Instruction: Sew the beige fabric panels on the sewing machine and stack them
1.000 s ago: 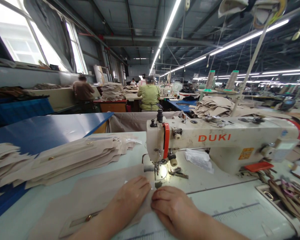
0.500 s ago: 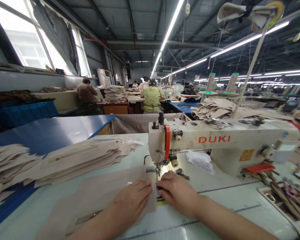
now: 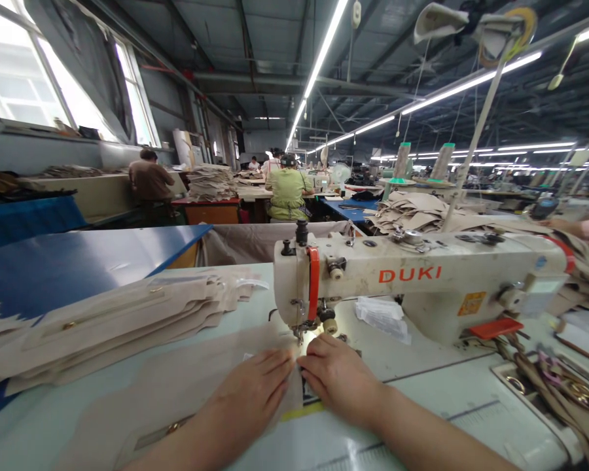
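Note:
A thin beige-grey fabric piece point(image 3: 177, 373) lies on the pale table in front of the sewing machine point(image 3: 353, 268), with a slot holding a gold-coloured zipper pull point(image 3: 174, 428) near its lower end. My left hand point(image 3: 255, 389) is on its right edge, fingers pressed together and tips close to the needle area point(image 3: 300, 337). Just right of it, my right hand point(image 3: 341, 376) is closed, thumb and fingers pinching at the same edge beside the presser foot. My fingers partly hide the stitching spot, which a small lamp lights.
Stacked beige pieces with zippers point(image 3: 142, 314) lie at the left. Small white strips point(image 3: 383, 317) sit under the machine arm. A tray of straps and metal rings point(image 3: 544, 392) is at the right. A person in a green top point(image 3: 287, 186) sits ahead.
The view has turned slightly right, so the machine and stacks appear further left. Both hands stay at the fabric edge, a little closer together, their tips near the needle.

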Demonstrator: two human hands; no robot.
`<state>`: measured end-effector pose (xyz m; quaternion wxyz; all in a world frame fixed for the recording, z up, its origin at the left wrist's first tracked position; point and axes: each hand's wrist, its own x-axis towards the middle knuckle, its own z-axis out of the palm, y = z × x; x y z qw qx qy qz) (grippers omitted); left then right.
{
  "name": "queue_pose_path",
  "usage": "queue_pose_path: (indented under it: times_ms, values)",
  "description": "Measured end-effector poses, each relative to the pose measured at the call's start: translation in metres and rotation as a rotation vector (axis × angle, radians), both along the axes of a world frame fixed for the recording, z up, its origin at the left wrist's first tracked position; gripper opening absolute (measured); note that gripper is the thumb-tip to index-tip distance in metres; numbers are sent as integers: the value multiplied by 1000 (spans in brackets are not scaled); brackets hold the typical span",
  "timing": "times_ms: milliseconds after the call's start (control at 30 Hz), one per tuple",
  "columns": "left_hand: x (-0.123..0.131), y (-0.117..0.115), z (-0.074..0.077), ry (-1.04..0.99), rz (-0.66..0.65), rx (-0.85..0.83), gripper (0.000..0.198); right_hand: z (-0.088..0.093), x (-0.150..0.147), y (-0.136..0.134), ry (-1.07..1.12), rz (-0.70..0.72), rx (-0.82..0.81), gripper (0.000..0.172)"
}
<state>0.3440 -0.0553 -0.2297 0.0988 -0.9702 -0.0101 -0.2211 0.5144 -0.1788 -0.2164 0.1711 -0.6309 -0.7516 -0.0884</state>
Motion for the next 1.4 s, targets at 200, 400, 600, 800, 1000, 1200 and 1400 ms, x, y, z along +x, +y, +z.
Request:
queue_pose_path:
  times_ms: [200,400,600,800,1000,1200,1400]
  values:
    - [9,3,0,-1,5,-15,38,5,0,3,3,-77,-47,13]
    - [14,6,-1,-80,-20,-1,37,5,0,4,8,-112,-61,12]
    - [15,9,0,-82,-22,-41,37,3,0,4,1,-119,-56,14]
    - [16,12,-2,-72,-32,-63,38,4,0,5,-18,-122,-55,15]
    - [16,8,0,-59,-27,-92,39,2,0,2,-32,-114,-52,15]
    - [18,12,0,-36,-26,-154,35,1,0,2,-28,-115,-46,18]
    - [26,22,-2,-20,-14,-141,33,3,-1,2,-40,-122,-24,20]
